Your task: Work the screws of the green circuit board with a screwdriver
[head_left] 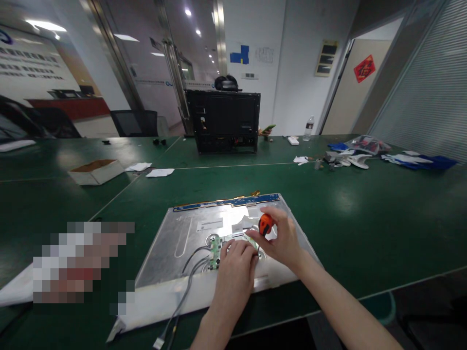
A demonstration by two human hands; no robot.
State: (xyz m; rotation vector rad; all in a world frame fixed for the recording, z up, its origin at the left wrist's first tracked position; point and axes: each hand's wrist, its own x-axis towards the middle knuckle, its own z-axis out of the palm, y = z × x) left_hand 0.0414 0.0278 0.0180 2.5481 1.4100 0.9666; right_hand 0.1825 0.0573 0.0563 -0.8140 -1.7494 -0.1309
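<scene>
Lying flat on the table (146, 199), the metal panel (160, 260) supported the circuit board (215, 253); the left hand (237, 262), its grip indiscernible, apparently steadied it; the screwdriver (265, 224), clamped in the right hand (283, 238), stood near-upright, presumably for straight pressure.

your left forearm (215, 323), bare, rises from about six o'clock, and your left hand (237, 265) points toward one o'clock, back up, fingers (239, 247) bent down and close together. your bare right forearm (335, 296) slants in from five o'clock toward ten. at your left hand's two o'clock, your right hand (283, 238) is curled in a pinching grip, thumb (260, 240) aimed at ten o'clock, index finger (274, 214) arched above it.
</scene>
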